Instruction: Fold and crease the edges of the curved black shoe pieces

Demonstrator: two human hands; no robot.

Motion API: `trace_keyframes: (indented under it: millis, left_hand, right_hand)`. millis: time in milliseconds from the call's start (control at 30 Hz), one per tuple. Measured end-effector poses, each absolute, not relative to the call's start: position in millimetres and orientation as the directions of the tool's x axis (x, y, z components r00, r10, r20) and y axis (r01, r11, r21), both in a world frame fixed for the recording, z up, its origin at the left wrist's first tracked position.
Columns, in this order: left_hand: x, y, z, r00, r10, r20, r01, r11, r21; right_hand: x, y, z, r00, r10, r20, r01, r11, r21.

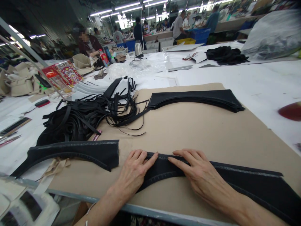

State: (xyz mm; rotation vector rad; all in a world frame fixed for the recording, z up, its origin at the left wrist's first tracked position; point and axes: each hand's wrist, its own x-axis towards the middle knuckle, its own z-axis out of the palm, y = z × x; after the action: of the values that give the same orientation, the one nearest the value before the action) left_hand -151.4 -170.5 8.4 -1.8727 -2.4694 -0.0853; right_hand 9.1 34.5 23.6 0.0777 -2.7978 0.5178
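A black curved fabric strip (162,168) lies flat on the tan board, with a whitish line along its upper edge. My left hand (135,171) rests on its left part, fingers stretched and fingertips pressing that edge. Just to the right, my right hand (196,171) lies over the strip with fingers spread, its fingertips on the same edge. More black fabric (254,180) extends right past my right hand; whether it is the same piece is hidden by the hand. A similar black piece (75,150) lies apart at the left.
A stack of black curved pieces (192,99) sits at the far side of the tan board (188,128). Tangled black strips (94,116) lie left. A red rounded object (290,111) is at the right edge. Beyond are a kettle (138,49), a plastic bag (272,36) and several people.
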Motion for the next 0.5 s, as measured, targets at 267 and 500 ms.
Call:
trace_keyframes:
  millis: [267, 500]
  left_hand:
    - [-151.8, -172.3, 5.6, -0.264, 0.946, 0.187, 0.965, 0.258, 0.054]
    - [-153.0, -177.9, 5.0, -0.287, 0.931, 0.227, 0.954, 0.255, 0.161]
  right_hand:
    - [-17.4, 12.1, 17.6, -0.972, -0.032, 0.232, -0.106, 0.944, -0.314]
    - [-22.7, 11.0, 7.9, -0.975, -0.048, 0.218, -0.105, 0.960, -0.260]
